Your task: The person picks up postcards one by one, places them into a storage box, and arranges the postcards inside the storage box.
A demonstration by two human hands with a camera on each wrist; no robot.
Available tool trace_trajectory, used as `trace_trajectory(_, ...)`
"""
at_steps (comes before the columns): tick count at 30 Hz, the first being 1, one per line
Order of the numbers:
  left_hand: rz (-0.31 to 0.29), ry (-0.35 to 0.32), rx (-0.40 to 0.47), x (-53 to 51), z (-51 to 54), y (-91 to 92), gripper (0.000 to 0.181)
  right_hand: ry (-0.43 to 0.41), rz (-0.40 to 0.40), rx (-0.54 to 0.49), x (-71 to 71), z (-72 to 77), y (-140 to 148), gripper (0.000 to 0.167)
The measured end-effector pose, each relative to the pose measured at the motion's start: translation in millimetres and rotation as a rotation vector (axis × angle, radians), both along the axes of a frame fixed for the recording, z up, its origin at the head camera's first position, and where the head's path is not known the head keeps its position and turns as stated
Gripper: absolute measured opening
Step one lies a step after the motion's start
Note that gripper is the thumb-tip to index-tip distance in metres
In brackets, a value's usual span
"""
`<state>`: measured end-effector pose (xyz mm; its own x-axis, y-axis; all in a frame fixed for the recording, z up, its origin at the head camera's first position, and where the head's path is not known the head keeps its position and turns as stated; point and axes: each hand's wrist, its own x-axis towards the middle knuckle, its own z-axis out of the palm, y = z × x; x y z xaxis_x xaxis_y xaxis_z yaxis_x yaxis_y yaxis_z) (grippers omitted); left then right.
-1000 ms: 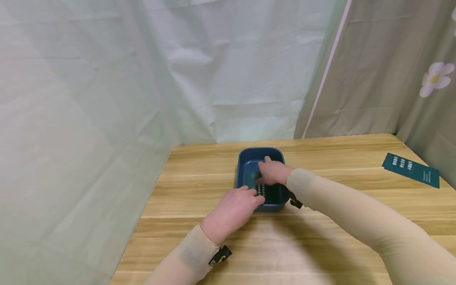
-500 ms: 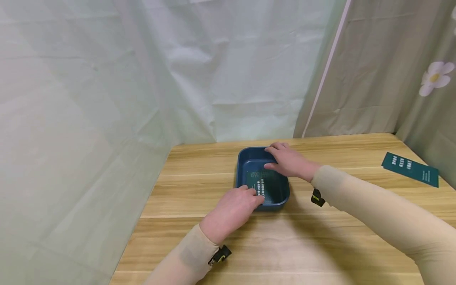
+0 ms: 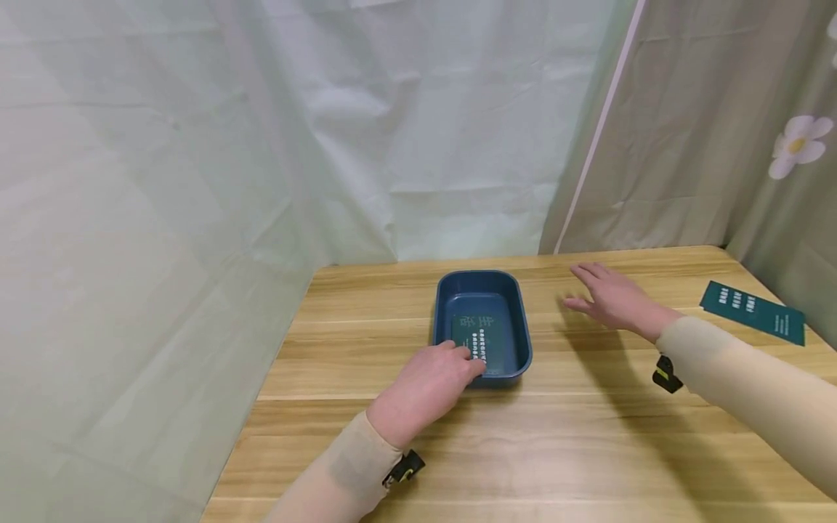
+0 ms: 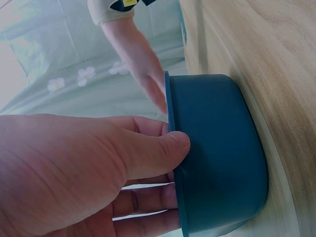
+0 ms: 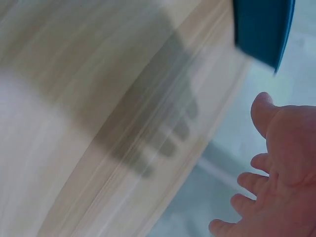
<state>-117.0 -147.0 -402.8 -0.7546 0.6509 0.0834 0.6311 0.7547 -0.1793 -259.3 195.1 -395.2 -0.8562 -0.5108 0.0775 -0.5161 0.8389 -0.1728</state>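
A dark blue rectangular box point(image 3: 521, 319) with rounded corners stands on the wooden table. Inside it lies a dark green card point(image 3: 480, 349) with white lettering. My left hand point(image 3: 428, 385) grips the box's near-left rim; in the left wrist view the thumb point(image 4: 175, 143) presses the outer wall while the fingers reach over the edge. My right hand point(image 3: 615, 298) hovers to the right of the box, holding nothing, its fingers extended. In the right wrist view a corner of the box point(image 5: 261, 29) shows above the right hand point(image 5: 281, 177).
Another dark green card point(image 3: 755, 312) with white print lies near the table's right edge. Pale curtains point(image 3: 425, 145) hang behind and beside the wooden table point(image 3: 556, 450). The right arm casts a shadow across the tabletop.
My right hand has come out of the box and moved right, past its rim, over the table. The card in the box now shows more fully. My left hand has kept its grip.
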Motion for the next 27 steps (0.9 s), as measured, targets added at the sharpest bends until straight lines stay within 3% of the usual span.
trace_trajectory(10, 0.004, -0.01, -0.006, 0.7, 0.7, -4.1, 0.027, -0.112, -0.175, 0.035, -6.1, 4.2, 62.2, 0.085)
trace_trajectory(27, 0.002, -0.008, -0.011, -0.4, 0.1, -6.5, 0.026, -0.228, -0.319, 0.041, -10.8, -0.6, 147.7, 0.096)
